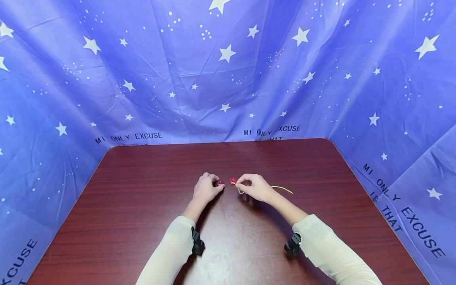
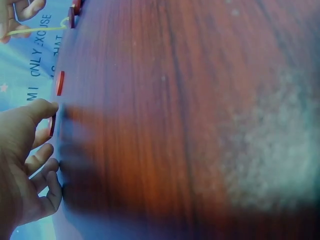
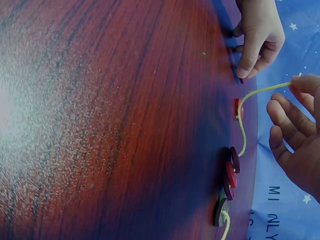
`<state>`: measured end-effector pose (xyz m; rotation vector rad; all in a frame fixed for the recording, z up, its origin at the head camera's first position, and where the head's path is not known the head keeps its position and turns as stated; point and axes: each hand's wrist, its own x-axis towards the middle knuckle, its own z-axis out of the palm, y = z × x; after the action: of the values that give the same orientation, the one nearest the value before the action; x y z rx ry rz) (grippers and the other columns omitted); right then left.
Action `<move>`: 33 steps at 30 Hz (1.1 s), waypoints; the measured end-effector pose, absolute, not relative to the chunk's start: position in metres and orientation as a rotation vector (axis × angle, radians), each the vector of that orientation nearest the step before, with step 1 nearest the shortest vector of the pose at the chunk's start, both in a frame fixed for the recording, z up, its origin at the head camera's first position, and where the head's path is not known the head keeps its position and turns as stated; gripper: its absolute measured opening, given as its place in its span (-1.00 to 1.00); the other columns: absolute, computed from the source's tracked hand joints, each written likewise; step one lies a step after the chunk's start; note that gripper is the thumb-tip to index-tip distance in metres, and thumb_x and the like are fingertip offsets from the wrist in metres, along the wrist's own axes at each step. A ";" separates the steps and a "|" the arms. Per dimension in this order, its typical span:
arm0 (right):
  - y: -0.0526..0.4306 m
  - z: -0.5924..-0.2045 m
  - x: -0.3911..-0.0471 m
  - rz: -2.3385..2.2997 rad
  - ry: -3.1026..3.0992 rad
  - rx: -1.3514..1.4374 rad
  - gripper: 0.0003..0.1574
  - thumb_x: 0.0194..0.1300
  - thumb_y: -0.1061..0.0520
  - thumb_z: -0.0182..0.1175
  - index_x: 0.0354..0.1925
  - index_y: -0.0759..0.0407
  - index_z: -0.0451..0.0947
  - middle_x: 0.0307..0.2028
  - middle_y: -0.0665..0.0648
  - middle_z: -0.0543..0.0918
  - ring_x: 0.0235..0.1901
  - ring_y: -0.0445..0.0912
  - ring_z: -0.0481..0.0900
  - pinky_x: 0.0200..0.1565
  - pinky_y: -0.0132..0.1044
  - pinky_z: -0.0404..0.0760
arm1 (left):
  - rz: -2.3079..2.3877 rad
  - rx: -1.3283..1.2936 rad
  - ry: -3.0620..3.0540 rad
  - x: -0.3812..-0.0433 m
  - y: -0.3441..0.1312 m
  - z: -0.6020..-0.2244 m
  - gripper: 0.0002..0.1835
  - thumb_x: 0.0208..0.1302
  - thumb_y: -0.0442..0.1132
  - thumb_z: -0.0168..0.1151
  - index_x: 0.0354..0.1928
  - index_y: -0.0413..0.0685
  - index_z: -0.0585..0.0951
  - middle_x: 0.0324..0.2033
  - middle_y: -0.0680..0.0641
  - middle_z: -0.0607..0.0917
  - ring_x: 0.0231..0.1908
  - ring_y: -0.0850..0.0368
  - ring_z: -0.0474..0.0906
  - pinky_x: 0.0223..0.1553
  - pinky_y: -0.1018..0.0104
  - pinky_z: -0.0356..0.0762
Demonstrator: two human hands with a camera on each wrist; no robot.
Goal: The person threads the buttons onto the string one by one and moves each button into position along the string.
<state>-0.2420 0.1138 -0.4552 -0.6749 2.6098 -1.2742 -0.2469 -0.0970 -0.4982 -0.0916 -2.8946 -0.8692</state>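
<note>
My left hand pinches a dark purple-red button between thumb and finger, close to the tabletop. In the left wrist view that button appears edge-on beneath the thumb. A red button lies flat on the table between the two hands. My right hand pinches a yellow string near its end, and the string passes in front of the red button in the right wrist view. Several red and dark buttons, with a black button among them, are threaded along the string on the table.
The dark red wooden table has rounded far corners. A blue curtain with white stars and lettering hangs around its back and sides. The string's loose tail extends to the right behind the right wrist.
</note>
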 end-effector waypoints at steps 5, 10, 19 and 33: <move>0.114 -0.456 -0.243 -1.273 2.603 -0.680 -0.78 0.26 0.04 0.19 -0.26 0.17 0.63 -0.42 0.10 0.69 -0.49 -0.12 0.58 -0.43 -0.40 0.48 | -0.911 -0.086 -2.854 -0.247 -0.100 -0.499 -0.72 0.01 0.00 0.37 -0.29 0.02 0.66 -0.33 -0.01 0.60 -0.24 0.06 0.55 -0.23 0.15 0.51; 0.114 -0.457 -0.243 -1.281 2.597 -0.687 -0.77 0.26 0.04 0.19 -0.26 0.17 0.63 -0.43 0.11 0.69 -0.44 -0.01 0.62 -0.43 -0.41 0.48 | -0.978 -0.084 -2.815 -0.245 -0.101 -0.499 -0.71 0.03 -0.01 0.35 -0.28 -0.03 0.66 -0.38 0.01 0.63 -0.28 0.09 0.57 -0.21 0.17 0.51; 0.113 -0.456 -0.243 -1.298 2.601 -0.697 -0.79 0.25 0.08 0.20 -0.27 0.20 0.63 -0.46 0.09 0.68 -0.46 0.00 0.62 -0.42 -0.42 0.47 | -1.159 -0.093 -2.727 -0.244 -0.101 -0.491 -0.68 0.04 -0.01 0.36 -0.25 -0.08 0.67 -0.37 0.01 0.70 -0.31 0.13 0.61 -0.21 0.19 0.53; 0.114 -0.451 -0.243 -1.303 2.616 -0.708 -0.81 0.25 0.08 0.20 -0.30 0.19 0.63 -0.48 0.10 0.67 -0.53 -0.23 0.52 -0.43 -0.44 0.45 | -1.200 -0.266 -2.660 -0.236 -0.098 -0.475 -0.71 0.03 -0.08 0.36 -0.19 -0.01 0.65 -0.30 0.02 0.65 -0.43 0.20 0.49 -0.35 0.36 0.45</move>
<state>-0.2426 0.1141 -0.4506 -0.7078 2.6164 -1.3029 -0.2356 -0.0981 -0.4753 -0.2658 -2.6605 -1.2000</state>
